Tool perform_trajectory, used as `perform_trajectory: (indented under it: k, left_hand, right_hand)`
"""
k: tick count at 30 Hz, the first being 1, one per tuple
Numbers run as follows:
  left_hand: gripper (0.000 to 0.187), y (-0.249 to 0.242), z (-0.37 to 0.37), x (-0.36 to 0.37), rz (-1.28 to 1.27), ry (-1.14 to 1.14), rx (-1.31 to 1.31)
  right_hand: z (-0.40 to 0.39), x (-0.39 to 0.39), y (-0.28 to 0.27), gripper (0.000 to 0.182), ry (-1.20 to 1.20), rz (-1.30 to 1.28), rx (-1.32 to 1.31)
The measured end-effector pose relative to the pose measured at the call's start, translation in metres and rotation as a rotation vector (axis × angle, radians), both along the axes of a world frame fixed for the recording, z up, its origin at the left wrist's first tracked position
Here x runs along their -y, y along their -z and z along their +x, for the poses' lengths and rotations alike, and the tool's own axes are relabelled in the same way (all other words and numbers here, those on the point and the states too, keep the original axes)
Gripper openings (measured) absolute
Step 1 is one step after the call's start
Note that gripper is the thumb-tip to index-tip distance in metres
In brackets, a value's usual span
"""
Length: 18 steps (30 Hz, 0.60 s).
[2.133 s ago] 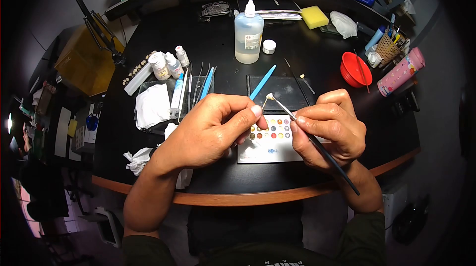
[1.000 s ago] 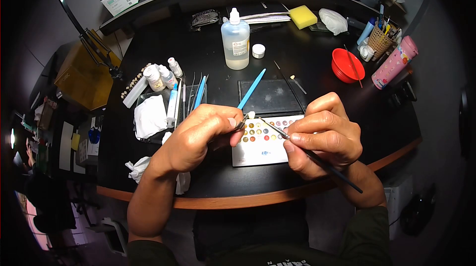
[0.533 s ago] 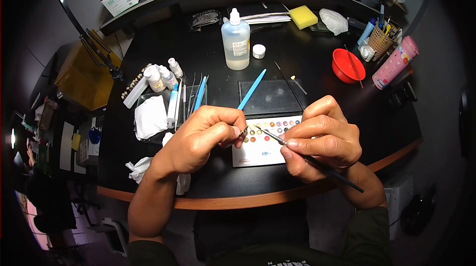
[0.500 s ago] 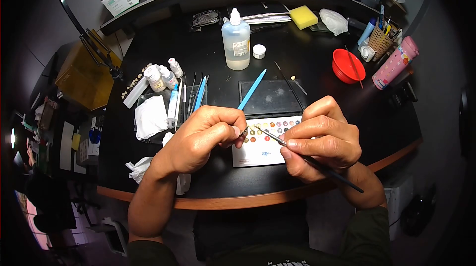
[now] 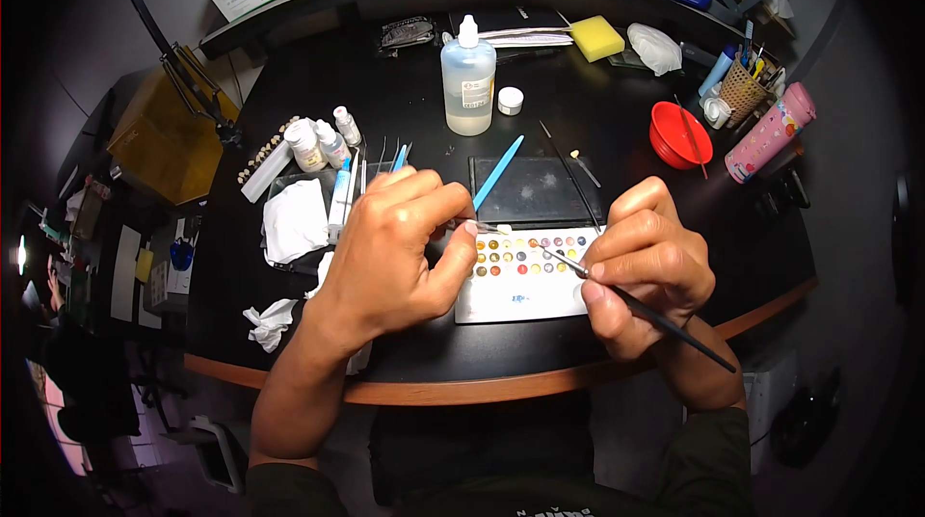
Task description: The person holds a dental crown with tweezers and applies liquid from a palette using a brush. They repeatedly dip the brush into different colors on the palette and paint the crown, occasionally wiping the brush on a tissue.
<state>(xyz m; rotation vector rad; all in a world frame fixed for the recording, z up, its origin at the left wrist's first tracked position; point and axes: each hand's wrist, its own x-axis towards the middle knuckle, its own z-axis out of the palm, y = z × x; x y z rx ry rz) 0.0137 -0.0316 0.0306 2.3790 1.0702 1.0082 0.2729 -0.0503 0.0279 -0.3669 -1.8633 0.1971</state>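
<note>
My left hand (image 5: pixel 409 252) is closed in a pinch on a slim metal holder (image 5: pixel 488 227), most of it hidden by the fingers. A small whitish piece (image 5: pixel 504 230), tooth-like in look, is at the holder's tip. In my right hand (image 5: pixel 650 271) is a fine paintbrush (image 5: pixel 665 323), gripped like a pen, its dark handle slanting down to the right. The brush tip is over the white palette (image 5: pixel 482 307), apart from the whitish piece. Rows of coloured paint dots fill the palette's upper half, and a blue smear lies lower down.
Behind the palette lies a dark slab (image 5: pixel 540 185) with a blue-handled tool (image 5: pixel 499 170) and another brush (image 5: pixel 564 160). A liquid bottle (image 5: pixel 468 83) stands farther back. White cloth (image 5: pixel 295 223) and small bottles (image 5: pixel 306 144) are left; a red bowl (image 5: pixel 674 141) and pink flask (image 5: pixel 771 132) right.
My left hand has turned, bringing the holder's tip and whitish piece into sight over the palette. My right hand with the paintbrush has shifted slightly right, and the brush tip is farther from my left hand.
</note>
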Motion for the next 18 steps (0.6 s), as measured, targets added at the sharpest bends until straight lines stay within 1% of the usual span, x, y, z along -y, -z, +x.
perform_trajectory:
  k: [1, 5, 8, 14, 18]
  left_hand:
    - [0.008, 0.005, -0.001, -0.003, 0.184, -0.035, -0.091]
    - [0.005, 0.006, 0.001, -0.003, 0.262, -0.029, -0.084]
    - [0.008, 0.009, 0.001, -0.005, 0.299, -0.008, -0.075]
    - [0.008, 0.003, 0.000, -0.003, 0.306, 0.014, -0.061]
    - [0.009, 0.002, 0.000, -0.002, 0.325, 0.024, -0.053]
  right_hand:
    - [0.001, -0.002, 0.001, 0.019, -0.003, 0.000, -0.003]
    - [0.003, -0.011, 0.003, 0.020, -0.066, -0.025, 0.014]
    - [0.006, -0.013, 0.004, 0.018, -0.108, -0.120, 0.021]
    - [0.007, -0.020, 0.012, 0.016, -0.222, -0.299, -0.038]
    - [0.007, -0.021, 0.013, 0.016, -0.244, -0.328, -0.042]
